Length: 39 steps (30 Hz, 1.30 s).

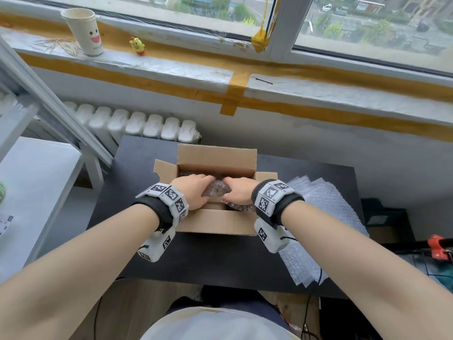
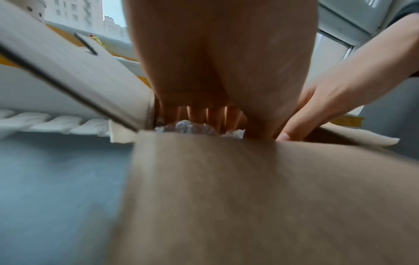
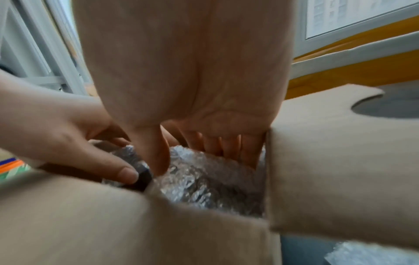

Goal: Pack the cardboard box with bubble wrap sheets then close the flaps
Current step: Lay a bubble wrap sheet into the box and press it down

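The open cardboard box [image 1: 215,223] stands in the middle of the black table [image 1: 220,261], its flaps spread outward. Crumpled bubble wrap [image 1: 217,190] lies inside it. My left hand [image 1: 204,190] and right hand [image 1: 230,191] both reach down into the box side by side and press on the wrap. In the right wrist view my right hand [image 3: 199,143] points its fingers straight down into the bubble wrap [image 3: 204,179], while the left hand's thumb [image 3: 123,173] rests on a dark wrapped lump. The left wrist view shows my left hand's fingers [image 2: 211,114] on the wrap [image 2: 188,127].
A stack of loose bubble wrap sheets [image 1: 326,217] lies on the table right of the box. A white table [image 1: 31,192] stands at the left, a radiator [image 1: 137,123] behind. On the sill are a paper cup [image 1: 84,30] and a yellow toy [image 1: 137,45]. A red tool [image 1: 438,246] sits far right.
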Motion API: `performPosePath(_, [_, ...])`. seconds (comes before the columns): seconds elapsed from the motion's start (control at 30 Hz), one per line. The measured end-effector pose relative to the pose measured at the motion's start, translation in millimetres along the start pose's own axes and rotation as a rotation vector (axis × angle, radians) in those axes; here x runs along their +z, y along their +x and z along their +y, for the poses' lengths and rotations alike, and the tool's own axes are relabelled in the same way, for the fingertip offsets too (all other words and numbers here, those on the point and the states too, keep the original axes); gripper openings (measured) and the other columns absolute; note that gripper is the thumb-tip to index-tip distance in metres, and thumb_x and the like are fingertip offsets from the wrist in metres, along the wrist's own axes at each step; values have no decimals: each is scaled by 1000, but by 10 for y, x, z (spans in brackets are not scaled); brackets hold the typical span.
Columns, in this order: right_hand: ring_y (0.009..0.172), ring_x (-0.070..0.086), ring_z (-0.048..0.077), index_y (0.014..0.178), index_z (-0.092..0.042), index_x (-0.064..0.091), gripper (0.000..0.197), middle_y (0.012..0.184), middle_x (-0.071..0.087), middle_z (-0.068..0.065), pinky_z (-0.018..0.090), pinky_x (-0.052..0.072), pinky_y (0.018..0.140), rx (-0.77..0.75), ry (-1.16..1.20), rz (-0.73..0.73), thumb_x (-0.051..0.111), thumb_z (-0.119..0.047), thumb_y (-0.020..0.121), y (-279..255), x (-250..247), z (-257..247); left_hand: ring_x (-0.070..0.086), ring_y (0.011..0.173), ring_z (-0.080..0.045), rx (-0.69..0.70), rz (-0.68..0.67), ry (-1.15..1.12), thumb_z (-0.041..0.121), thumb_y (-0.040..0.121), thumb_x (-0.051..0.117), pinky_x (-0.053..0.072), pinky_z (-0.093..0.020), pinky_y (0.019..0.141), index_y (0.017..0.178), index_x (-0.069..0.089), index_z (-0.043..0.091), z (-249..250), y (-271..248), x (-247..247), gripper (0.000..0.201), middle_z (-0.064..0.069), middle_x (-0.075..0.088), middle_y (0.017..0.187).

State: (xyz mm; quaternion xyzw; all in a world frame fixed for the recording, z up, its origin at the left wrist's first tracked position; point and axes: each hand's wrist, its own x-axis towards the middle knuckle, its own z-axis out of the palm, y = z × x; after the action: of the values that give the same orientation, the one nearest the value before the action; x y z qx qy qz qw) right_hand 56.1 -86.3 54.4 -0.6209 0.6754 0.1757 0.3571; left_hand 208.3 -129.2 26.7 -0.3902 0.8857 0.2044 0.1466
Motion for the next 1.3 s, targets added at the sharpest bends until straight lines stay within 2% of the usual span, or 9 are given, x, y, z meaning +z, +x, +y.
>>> performPosePath(0.13, [126,45,27,144,-18,28,58,143,44,9,30,39,99,-45,31,51,45,-15,89,-122,-58,90,51,118,-26,137,246,-8,21,91,53,45,-37,94,129,52,15,-69,-197,33,38,-4,55,131])
performPosePath(0.23, [129,42,26,145,-23,28,62,147,40,7,29,38,100,-71,48,103,42,-6,87,-222,-81,154,63,89,-30,280,409,66,19,85,56,54,-37,73,98,69,11,-115,-332,106,20,-8,68,100])
performPosePath(0.33, [131,41,25,143,-24,32,61,147,40,4,30,37,102,-83,72,152,42,-4,87,-308,-66,208,62,82,-26,301,370,68,34,87,33,53,-35,70,86,69,14,-71,-433,159,42,-3,67,89])
performPosePath(0.43, [131,41,25,142,-22,35,58,146,42,5,32,36,106,-95,100,196,40,-4,88,-391,-10,220,56,111,-22,280,267,67,44,90,19,45,-34,94,114,64,20,17,-456,155,56,0,63,120])
performPosePath(0.6, [135,36,23,141,-17,36,53,147,40,4,35,30,112,-153,162,228,39,-5,90,-484,131,160,30,138,-16,191,143,101,19,95,33,26,-34,112,144,29,25,82,-334,140,49,4,31,152])
performPosePath(0.73, [134,38,22,139,-16,39,49,146,42,4,32,30,110,-213,115,268,42,-9,91,-556,207,64,26,139,-19,89,90,47,11,92,36,28,-38,111,147,19,24,128,-249,32,59,4,22,155])
performPosePath(0.93, [142,22,21,147,-19,18,63,158,15,3,38,27,114,-122,5,199,43,-39,92,-409,298,-23,31,131,-24,25,99,110,16,92,39,35,-39,102,147,18,23,126,-189,-1,59,5,24,153])
performPosePath(1.07, [140,25,25,145,-11,20,68,154,22,9,42,26,113,-44,71,181,45,-42,91,-190,269,-58,34,131,-29,-49,31,-4,17,92,36,34,-47,106,146,19,22,132,-134,80,57,4,22,154])
performPosePath(1.3, [131,39,28,138,-11,32,73,145,37,11,38,33,108,63,150,138,49,-58,85,99,351,-41,41,128,-31,-159,-102,-125,19,89,43,35,-42,106,144,23,14,107,-11,135,58,-4,29,150])
